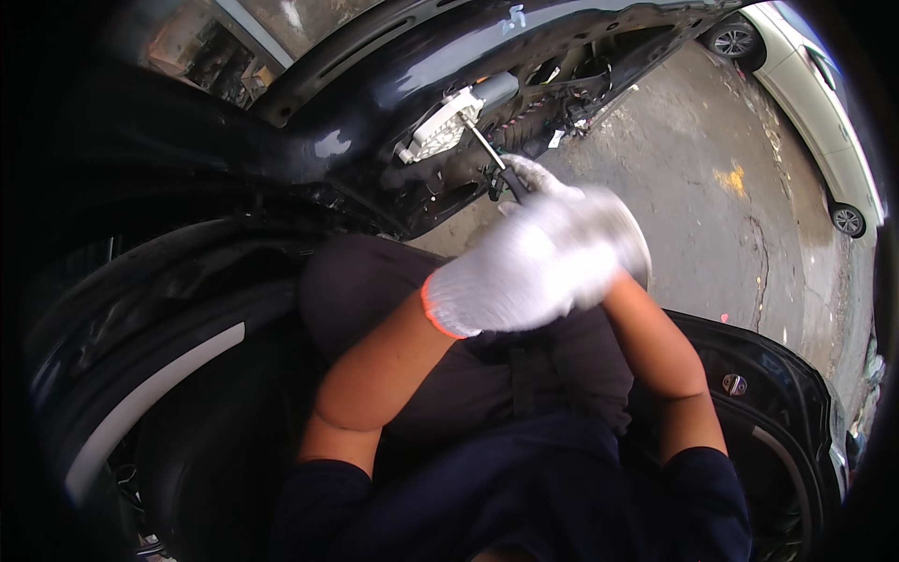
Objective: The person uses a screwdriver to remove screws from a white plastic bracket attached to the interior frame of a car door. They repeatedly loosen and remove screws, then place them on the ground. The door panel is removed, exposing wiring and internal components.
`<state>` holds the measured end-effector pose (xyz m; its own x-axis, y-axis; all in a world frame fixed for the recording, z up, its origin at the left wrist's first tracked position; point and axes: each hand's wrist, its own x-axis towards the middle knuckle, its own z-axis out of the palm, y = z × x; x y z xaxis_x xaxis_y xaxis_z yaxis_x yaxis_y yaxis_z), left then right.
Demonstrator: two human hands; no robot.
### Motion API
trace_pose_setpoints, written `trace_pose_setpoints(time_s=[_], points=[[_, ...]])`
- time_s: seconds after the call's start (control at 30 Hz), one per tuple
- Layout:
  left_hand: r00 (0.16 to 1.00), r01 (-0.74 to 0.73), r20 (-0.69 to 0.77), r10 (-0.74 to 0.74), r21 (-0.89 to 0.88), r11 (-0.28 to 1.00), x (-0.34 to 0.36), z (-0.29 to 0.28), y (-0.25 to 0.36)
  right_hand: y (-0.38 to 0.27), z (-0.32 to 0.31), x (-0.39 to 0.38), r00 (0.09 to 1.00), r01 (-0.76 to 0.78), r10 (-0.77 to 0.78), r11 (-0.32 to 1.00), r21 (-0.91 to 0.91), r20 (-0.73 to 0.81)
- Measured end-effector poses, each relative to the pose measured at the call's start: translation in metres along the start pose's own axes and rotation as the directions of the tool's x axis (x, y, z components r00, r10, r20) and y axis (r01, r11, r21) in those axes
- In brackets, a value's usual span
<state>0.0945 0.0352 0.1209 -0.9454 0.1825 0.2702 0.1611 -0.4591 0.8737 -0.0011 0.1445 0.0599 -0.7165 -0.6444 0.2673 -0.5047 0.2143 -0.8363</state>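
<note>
A screwdriver (514,183) with a black handle and bare metal shaft slants up and left. Its tip meets a pale ribbed motor housing (438,129) on the opened-up door. A dark grey cylinder (496,89) juts from that housing. Gloved fingers, seemingly of my right hand (543,178), close around the handle; most of this hand is covered. Across it lies my left hand (524,267) in a white knit glove with an orange cuff, smeared by motion, its fingers not readable. A pale rounded shape (640,234) beside the gloves is too blurred to name.
The dark car door (346,155) stretches across the top, with loose wiring (562,122) in its opening. My bent legs (375,281) are beneath my arms. Another dark door panel (773,393) stands right. Beyond the concrete floor (693,178), a white car (810,89) is parked.
</note>
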Motion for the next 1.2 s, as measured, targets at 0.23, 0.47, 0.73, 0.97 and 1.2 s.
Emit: trace_pose_setpoints(time_s=[0.23, 0.47, 0.73, 0.97, 1.2], points=[[0.543, -0.361, -0.755, -0.368, -0.605, 0.710, 0.002, -0.050, -0.017, -0.008, 0.000, -0.025, 0.981, -0.163, 0.147, 0.978, -0.130, -0.122], [0.570, -0.263, -0.695, -0.438, -0.660, 0.704, 0.009, -0.058, -0.035, -0.028, -0.016, -0.071, 0.944, -0.315, 0.328, 0.929, 0.196, -0.034], [0.678, -0.246, -0.604, -0.419, -0.723, 0.645, 0.008, -0.067, -0.038, -0.018, -0.015, -0.092, 0.964, -0.266, 0.267, 0.955, 0.132, 0.008], [0.729, -0.176, -0.531, -0.432, -0.754, 0.632, 0.010, -0.067, -0.043, -0.018, -0.016, -0.092, 0.944, -0.330, 0.328, 0.927, 0.180, 0.039], [0.770, -0.287, -0.542, -0.338, -0.766, 0.575, 0.011, -0.059, -0.048, -0.015, -0.010, -0.098, 0.958, -0.285, 0.288, 0.943, 0.172, 0.004]])
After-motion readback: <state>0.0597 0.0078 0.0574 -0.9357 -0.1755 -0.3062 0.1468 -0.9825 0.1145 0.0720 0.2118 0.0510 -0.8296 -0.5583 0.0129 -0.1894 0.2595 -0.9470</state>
